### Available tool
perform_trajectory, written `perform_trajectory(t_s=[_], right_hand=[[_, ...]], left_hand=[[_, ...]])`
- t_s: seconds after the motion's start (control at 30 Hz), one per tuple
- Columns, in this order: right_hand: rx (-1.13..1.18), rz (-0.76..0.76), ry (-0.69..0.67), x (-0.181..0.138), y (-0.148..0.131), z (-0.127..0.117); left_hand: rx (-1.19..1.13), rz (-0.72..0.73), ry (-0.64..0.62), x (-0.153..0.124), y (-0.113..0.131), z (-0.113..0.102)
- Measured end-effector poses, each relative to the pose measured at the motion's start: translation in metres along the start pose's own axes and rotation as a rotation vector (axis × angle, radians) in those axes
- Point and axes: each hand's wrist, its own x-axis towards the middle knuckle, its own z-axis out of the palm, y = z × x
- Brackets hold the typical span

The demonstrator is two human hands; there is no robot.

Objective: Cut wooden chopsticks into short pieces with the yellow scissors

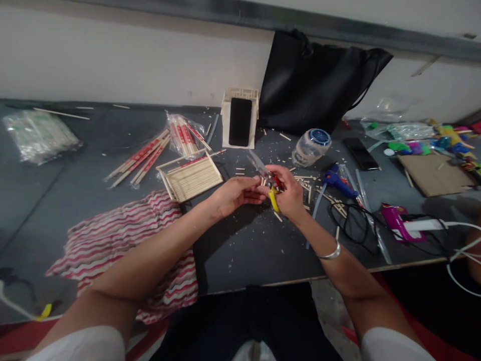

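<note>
My right hand (288, 193) is closed round a small cutter with red and yellow handles (274, 199), held just above the dark table (244, 250). My left hand (236, 193) meets it from the left, fingertips pinched on a short wooden stick piece at the cutter's jaws; the piece is too small to see clearly. Cut stick bits and chips lie scattered under both hands. A flat panel of glued sticks (190, 179) lies to the left of my left hand.
Wrapped chopsticks (145, 158) lie at the back left and a striped cloth (131, 240) near the front. A stick-built holder with a phone (240, 120), a black bag (311, 80), a jar (311, 146), two glue guns (338, 183) (396, 223) and cables fill the right.
</note>
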Motion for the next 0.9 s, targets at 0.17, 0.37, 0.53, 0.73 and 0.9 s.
perform_trajectory(t_s=[0.17,0.37,0.53,0.73,0.9], right_hand=[[0.091,0.04,-0.07,0.0002,0.002,-0.0022],[0.034,0.0,-0.106,-0.0003,-0.0036,-0.0046],[0.019,0.014,-0.127,-0.0008,-0.0024,-0.0041],[0.02,-0.009,-0.08,-0.0036,0.0007,-0.0022],[-0.034,-0.076,-0.073,-0.0046,0.0028,-0.003]], left_hand=[[0.009,0.049,0.044,0.0005,-0.0018,-0.0023],[0.036,0.043,0.033,-0.0011,0.0024,-0.0025],[0.098,0.079,0.04,-0.0014,0.002,-0.0022],[0.081,0.124,0.112,-0.0001,0.0022,-0.0002],[0.088,0.144,0.173,-0.0003,0.0022,-0.0006]])
